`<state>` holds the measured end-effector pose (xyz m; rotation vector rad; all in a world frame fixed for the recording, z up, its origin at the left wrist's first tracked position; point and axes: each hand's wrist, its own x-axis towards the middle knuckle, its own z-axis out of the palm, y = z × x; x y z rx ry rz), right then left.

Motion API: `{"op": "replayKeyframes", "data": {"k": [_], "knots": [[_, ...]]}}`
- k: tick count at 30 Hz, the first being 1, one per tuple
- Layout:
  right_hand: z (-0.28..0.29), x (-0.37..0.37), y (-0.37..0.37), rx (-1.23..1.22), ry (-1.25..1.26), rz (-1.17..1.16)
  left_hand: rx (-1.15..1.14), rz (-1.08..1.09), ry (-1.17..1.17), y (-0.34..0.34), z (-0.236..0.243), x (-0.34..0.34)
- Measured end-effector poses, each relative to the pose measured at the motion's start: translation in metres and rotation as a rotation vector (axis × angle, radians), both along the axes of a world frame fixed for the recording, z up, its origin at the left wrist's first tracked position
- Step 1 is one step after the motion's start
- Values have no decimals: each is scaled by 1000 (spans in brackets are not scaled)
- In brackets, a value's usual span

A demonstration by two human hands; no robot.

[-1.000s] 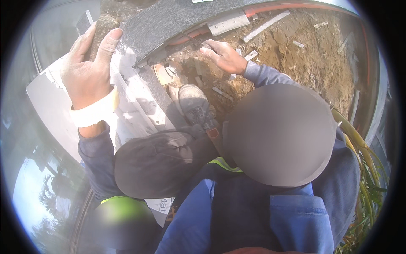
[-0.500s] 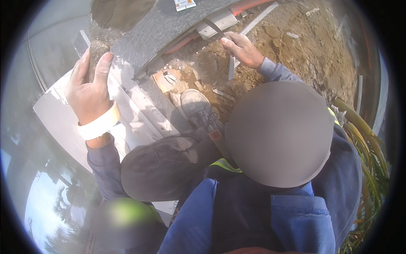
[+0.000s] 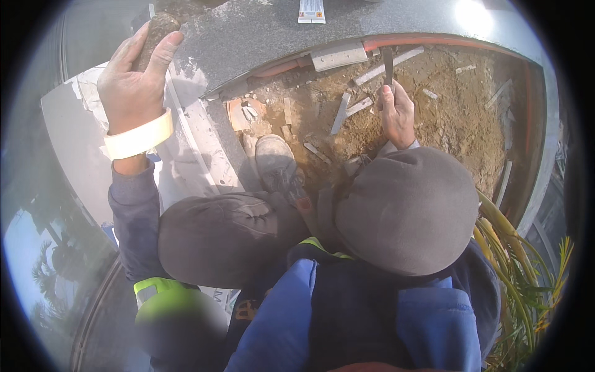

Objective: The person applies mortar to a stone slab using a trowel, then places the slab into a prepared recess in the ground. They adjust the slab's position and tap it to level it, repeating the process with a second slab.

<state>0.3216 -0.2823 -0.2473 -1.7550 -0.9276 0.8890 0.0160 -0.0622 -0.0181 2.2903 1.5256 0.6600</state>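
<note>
"Status, left hand (image 3: 133, 93)?"

"Thumb and fingers clamped round rough brown lump (image 3: 162, 28), far left, by the grey slab (image 3: 248, 43)."

"Right hand (image 3: 398, 118)?"

"Closed on thin dark blade (image 3: 388, 67), tip pointing far, over the dirt (image 3: 452, 121)."

"Around that?"

"Pale strips (image 3: 340, 113) on the dirt, white tube (image 3: 312, 11) far on the slab, dusty shoe (image 3: 274, 154) nearer, plant (image 3: 520, 263) near right."

The left hand (image 3: 133, 93) grips a rough lump (image 3: 161, 30), the right hand (image 3: 398, 115) a thin dark tool (image 3: 388, 65).
</note>
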Motion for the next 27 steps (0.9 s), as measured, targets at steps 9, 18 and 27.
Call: {"op": "replayKeyframes", "data": {"k": [9, 18, 27], "knots": [[123, 8, 84, 19, -295, 660, 45, 35, 73, -52, -47, -97], [174, -61, 198, -189, 297, 982, -333, 177, -270, -105, -69, -139], [158, -136, 204, -172, 947, 779, -879, 75, -1155, -93, -60, -74]]}}
